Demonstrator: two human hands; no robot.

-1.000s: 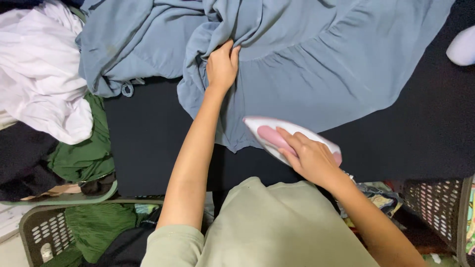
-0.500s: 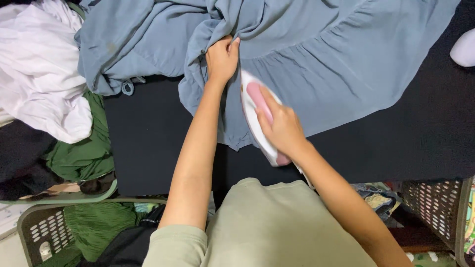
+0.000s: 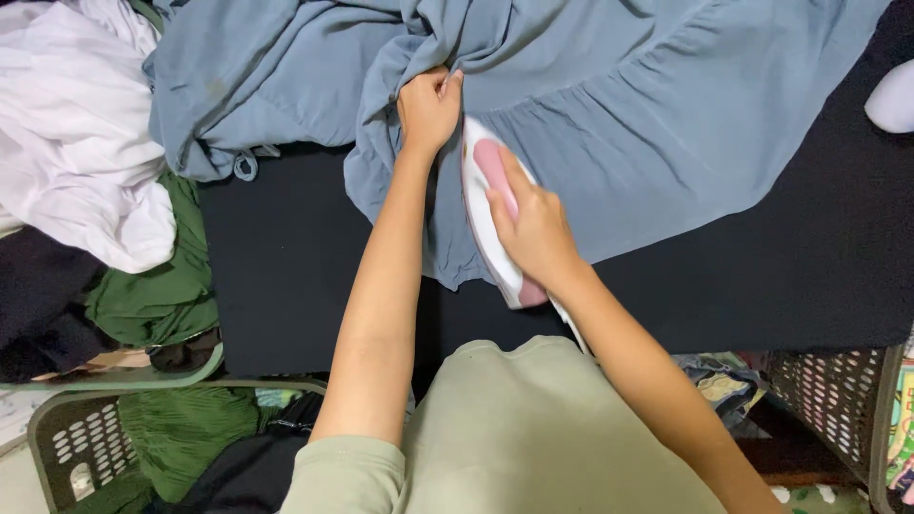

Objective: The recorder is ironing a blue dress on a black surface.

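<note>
A grey-blue garment (image 3: 619,114) lies spread and bunched over a black ironing surface (image 3: 286,257). My left hand (image 3: 428,107) pinches a fold of this garment near its gathered seam. My right hand (image 3: 533,228) grips the pink handle of a white and pink iron (image 3: 486,195), which rests on the garment just right of my left hand, nose pointing away from me.
A heap of white cloth (image 3: 76,143), green cloth (image 3: 162,295) and dark cloth lies at the left. Perforated laundry baskets stand at the lower left (image 3: 76,447) and lower right (image 3: 828,400). A white object (image 3: 895,95) sits at the right edge.
My right hand swung the iron from the garment's near hem up and left, turning its nose away from me, until it sits beside my left hand. The left hand stayed gripping the fold.
</note>
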